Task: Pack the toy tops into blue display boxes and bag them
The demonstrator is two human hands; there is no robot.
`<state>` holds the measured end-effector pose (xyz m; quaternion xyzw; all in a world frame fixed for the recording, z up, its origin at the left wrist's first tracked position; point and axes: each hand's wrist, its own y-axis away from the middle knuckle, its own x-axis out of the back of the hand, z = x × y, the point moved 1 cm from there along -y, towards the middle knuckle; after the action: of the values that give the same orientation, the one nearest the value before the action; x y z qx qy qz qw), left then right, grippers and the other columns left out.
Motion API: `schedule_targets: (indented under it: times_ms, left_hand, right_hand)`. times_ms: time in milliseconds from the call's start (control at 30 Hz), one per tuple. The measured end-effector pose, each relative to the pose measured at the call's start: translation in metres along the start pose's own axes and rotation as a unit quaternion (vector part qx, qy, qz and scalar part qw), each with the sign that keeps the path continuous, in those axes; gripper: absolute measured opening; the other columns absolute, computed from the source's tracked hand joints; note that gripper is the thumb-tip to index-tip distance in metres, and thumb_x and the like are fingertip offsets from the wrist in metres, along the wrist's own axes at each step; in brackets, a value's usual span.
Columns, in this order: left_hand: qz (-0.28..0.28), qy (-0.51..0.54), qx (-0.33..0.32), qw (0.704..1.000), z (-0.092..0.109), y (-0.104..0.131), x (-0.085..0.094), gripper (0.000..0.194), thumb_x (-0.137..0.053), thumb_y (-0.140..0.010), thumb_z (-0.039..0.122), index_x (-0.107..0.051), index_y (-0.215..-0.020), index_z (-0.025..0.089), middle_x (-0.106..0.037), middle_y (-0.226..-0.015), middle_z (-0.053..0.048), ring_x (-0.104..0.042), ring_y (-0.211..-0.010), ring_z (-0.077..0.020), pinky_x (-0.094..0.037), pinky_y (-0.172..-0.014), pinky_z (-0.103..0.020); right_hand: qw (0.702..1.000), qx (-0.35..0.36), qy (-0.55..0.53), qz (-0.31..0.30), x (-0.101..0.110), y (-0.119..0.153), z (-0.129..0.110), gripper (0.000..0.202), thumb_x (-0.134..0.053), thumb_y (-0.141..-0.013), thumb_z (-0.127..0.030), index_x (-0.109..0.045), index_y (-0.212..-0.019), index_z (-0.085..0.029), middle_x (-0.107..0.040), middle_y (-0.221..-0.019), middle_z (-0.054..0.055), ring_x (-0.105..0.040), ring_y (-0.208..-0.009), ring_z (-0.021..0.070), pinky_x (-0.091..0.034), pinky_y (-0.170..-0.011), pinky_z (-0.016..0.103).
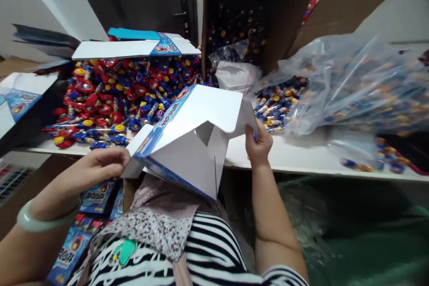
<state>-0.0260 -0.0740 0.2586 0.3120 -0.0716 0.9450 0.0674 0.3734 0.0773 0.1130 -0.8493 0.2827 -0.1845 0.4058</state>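
- Nearest are the person's striped shirt (214, 246) and floral apron (167, 228), low in view.
- A white counter (295, 154) runs across, beyond the person's body.
- A large open carton (284, 13) stands toward the back, its inside dark.
- A clear plastic bag (345, 76), filled with small blue-and-yellow pieces, slumps on the right.
- A heap of red and blue pieces (117, 85) spreads over the left part.
- The white-and-blue box (204, 105), open and tilted, is held over the front edge.
- The left hand (105, 163) has its fingers grasping one end flap; the right hand (258, 143) pinches the opposite flap.
- A pale bracelet (47, 220) circles the left forearm.
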Motion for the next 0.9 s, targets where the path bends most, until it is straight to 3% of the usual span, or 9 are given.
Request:
schedule_targets:
  times_ms: [133, 300, 367, 433, 567, 667, 767, 833, 900]
  left_hand:
    - [0.116, -0.058, -0.148, 0.98, 0.03, 0.0, 0.015, 0.012, -0.061, -0.092, 0.031, -0.07, -0.1, 0.032, -0.069, -0.103, 0.007, -0.064, -0.102, -0.0188, -0.052, -0.091, -0.026]
    - [-0.148, -0.274, -0.378, 0.872, 0.101, -0.073, -0.007, 0.068, -0.067, -0.09, 0.041, -0.042, -0.151, 0.026, -0.037, -0.161, -0.007, -0.03, -0.151, -0.0292, -0.027, -0.125, -0.042]
    - [-0.186, -0.336, -0.381, 0.841, 0.106, -0.109, -0.024, 0.073, -0.069, -0.087, 0.041, -0.04, -0.152, 0.022, -0.033, -0.162, -0.011, -0.022, -0.153, -0.0336, -0.021, -0.125, -0.049]
    - [-0.219, -0.38, -0.368, 0.82, 0.096, -0.134, -0.041, 0.057, -0.068, -0.086, 0.031, -0.054, -0.141, 0.023, -0.047, -0.154, -0.01, -0.029, -0.151, -0.0329, -0.019, -0.124, -0.051]
    - [-0.256, -0.423, -0.363, 0.79, 0.061, -0.152, -0.065, 0.03, -0.06, -0.08, 0.007, -0.074, -0.099, 0.026, -0.068, -0.131, -0.003, -0.042, -0.143, -0.0309, -0.004, -0.122, -0.062]
    - [-0.241, -0.402, -0.376, 0.799, 0.05, -0.157, -0.07, 0.027, -0.055, -0.081, 0.005, -0.074, -0.09, 0.023, -0.068, -0.13, -0.003, -0.044, -0.141, -0.0308, -0.002, -0.121, -0.064]
    - [-0.21, -0.371, -0.423, 0.8, 0.052, -0.158, -0.065, 0.022, -0.052, -0.085, 0.009, -0.071, -0.084, 0.02, -0.074, -0.112, -0.006, -0.059, -0.123, -0.0253, -0.024, -0.12, -0.053]
    - [-0.13, -0.33, -0.475, 0.805, 0.05, -0.149, -0.057, 0.016, -0.054, -0.087, 0.013, -0.069, -0.083, 0.019, -0.074, -0.094, -0.007, -0.066, -0.099, -0.0205, -0.044, -0.105, -0.04]
    - [0.025, -0.243, -0.512, 0.824, 0.037, -0.128, -0.045, 0.005, -0.061, -0.085, 0.019, -0.066, -0.085, 0.019, -0.069, -0.084, -0.005, -0.064, -0.084, -0.0178, -0.051, -0.088, -0.033]
  right_hand:
    - [1.0, 0.014, 0.018, -0.02, 0.002, -0.011, -0.021, 0.032, -0.056, -0.094, -0.037, -0.071, -0.117, -0.02, -0.077, -0.108, 0.009, -0.075, -0.094, 0.0217, -0.061, -0.084, 0.033]
    - [0.998, 0.025, 0.041, -0.05, 0.0, -0.019, -0.041, 0.035, -0.055, -0.093, -0.036, -0.071, -0.119, -0.02, -0.076, -0.11, 0.011, -0.075, -0.096, 0.0234, -0.061, -0.081, 0.033]
    - [0.999, 0.008, 0.032, -0.044, 0.0, -0.013, -0.04, 0.036, -0.056, -0.092, -0.035, -0.071, -0.121, -0.02, -0.076, -0.113, 0.011, -0.074, -0.101, 0.024, -0.061, -0.086, 0.036]
    - [0.999, -0.034, 0.016, -0.017, 0.001, -0.006, -0.033, 0.039, -0.057, -0.092, -0.036, -0.07, -0.124, -0.019, -0.076, -0.114, 0.011, -0.073, -0.105, 0.025, -0.059, -0.093, 0.039]
    - [0.994, -0.102, -0.018, 0.023, 0.01, 0.002, -0.022, 0.043, -0.06, -0.09, -0.039, -0.069, -0.125, -0.016, -0.075, -0.113, 0.012, -0.074, -0.103, 0.0261, -0.06, -0.095, 0.044]
    - [0.994, -0.018, -0.041, -0.101, 0.012, -0.002, -0.036, 0.042, -0.06, -0.092, -0.04, -0.067, -0.129, -0.021, -0.068, -0.131, 0.012, -0.065, -0.122, 0.0271, -0.053, -0.106, 0.048]
    - [0.935, 0.095, -0.076, -0.333, -0.004, 0.001, -0.061, 0.053, -0.061, -0.091, -0.051, -0.06, -0.137, -0.026, -0.048, -0.154, 0.008, -0.043, -0.145, 0.0276, -0.042, -0.117, 0.051]
    - [0.909, 0.113, -0.079, -0.393, -0.021, 0.009, -0.075, 0.051, -0.052, -0.095, -0.054, -0.06, -0.137, -0.026, -0.048, -0.154, 0.008, -0.041, -0.146, 0.026, -0.04, -0.119, 0.052]
    - [0.926, 0.098, -0.066, -0.359, -0.039, 0.017, -0.083, 0.041, -0.044, -0.1, -0.046, -0.065, -0.129, -0.024, -0.057, -0.145, 0.01, -0.048, -0.14, 0.0241, -0.042, -0.116, 0.051]
